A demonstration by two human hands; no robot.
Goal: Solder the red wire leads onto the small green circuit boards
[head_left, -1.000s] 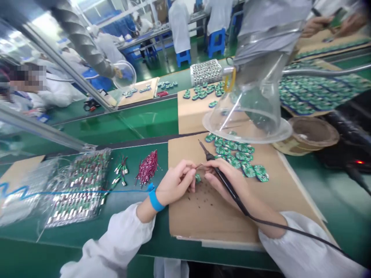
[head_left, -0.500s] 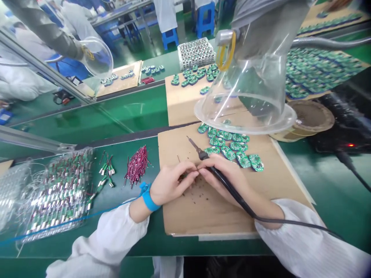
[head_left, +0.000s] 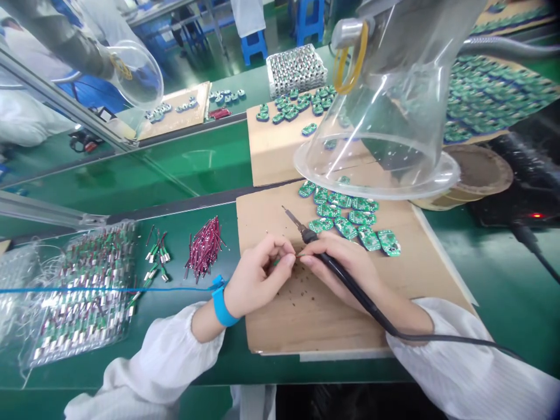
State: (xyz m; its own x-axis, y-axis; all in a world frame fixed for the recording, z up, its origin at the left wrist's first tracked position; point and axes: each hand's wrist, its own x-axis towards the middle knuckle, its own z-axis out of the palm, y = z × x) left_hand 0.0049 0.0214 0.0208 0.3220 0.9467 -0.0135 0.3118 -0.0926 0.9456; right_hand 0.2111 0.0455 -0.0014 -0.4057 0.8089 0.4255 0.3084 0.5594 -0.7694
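Soldering iron [head_left: 339,274] lies slantwise at the centre of the frame, its bare tip pointing up and left, clear of everything under it. The right hand [head_left: 359,267] grasps its dark handle, while that hand's thumb and forefinger pinch toward a thin strand [head_left: 298,255]. Close beside it, the left hand [head_left: 260,274] is curled, its thumb and fingers closed on a small green piece [head_left: 276,263], mostly hidden. The step in hand looks like fingertip work on the strand, with the iron merely carried; whether strand and green piece are joined, I cannot tell. The next move seems to call for a steady pinch and the hot end kept away from skin. Under the hands is brown cardboard [head_left: 315,329], dotted with dark specks; green circuit boards [head_left: 370,238] lie right of centre. Further out on the green desk [head_left: 184,318], dark-red wires [head_left: 204,248] are heaped left of centre, and a clear hood [head_left: 371,175] hangs at the upper right.
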